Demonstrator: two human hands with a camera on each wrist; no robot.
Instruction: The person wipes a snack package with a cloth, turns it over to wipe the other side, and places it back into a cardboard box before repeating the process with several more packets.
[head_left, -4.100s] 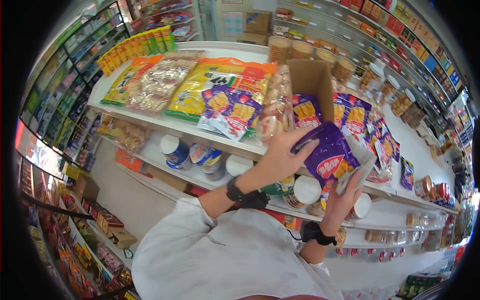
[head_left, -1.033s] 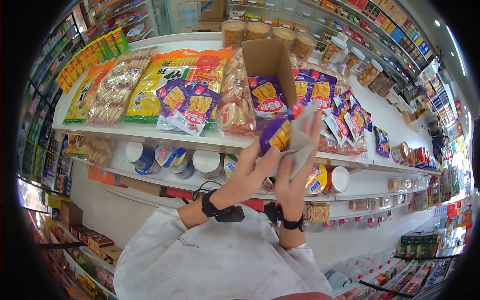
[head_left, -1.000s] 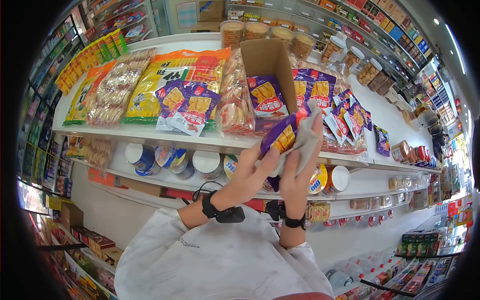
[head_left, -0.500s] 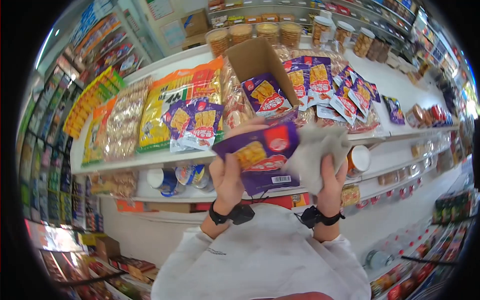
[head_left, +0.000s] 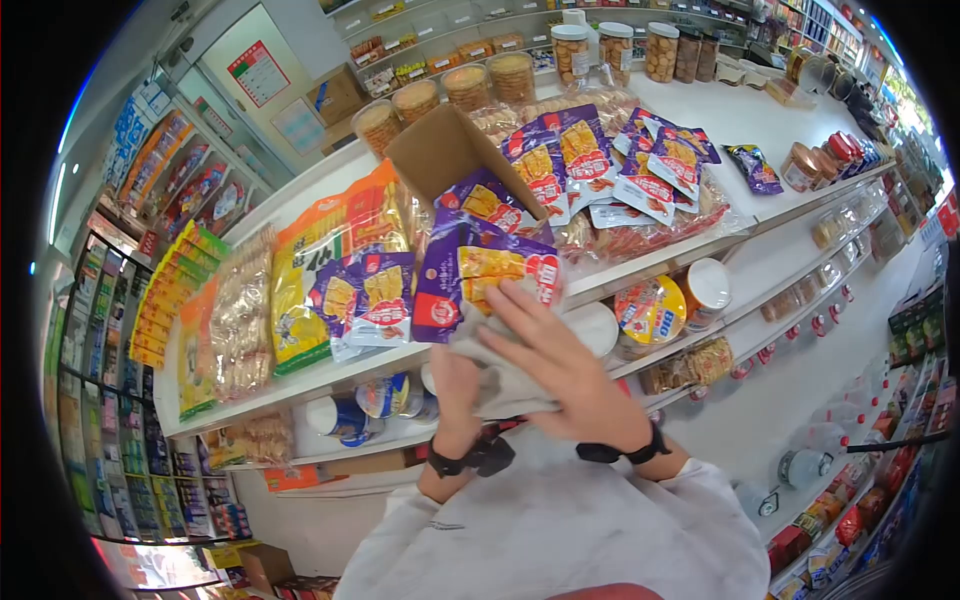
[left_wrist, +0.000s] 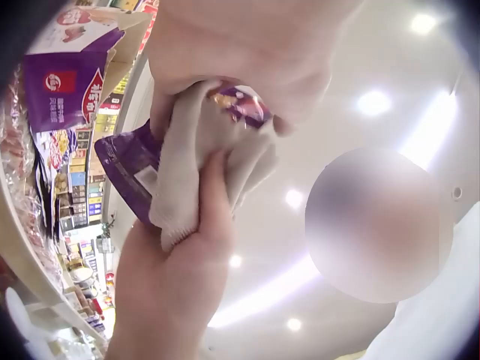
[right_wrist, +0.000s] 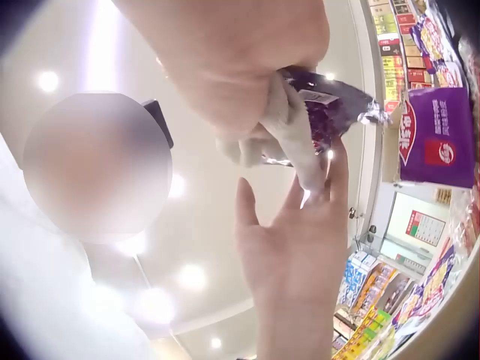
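Snack bags line the white desk. The right hand's fingers pinch the cloth over the packet; the left hand's fingers reach up straight beneath, thumb apart. Raised near the box, the packet looks light, slick and floppy. Its flat sealed edge seems the best hold, sparing any brittle contents.

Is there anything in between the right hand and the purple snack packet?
Yes, partly: a grey cloth is bunched between the right hand and the lower part of the purple packet. The fingertips seem to reach past it.
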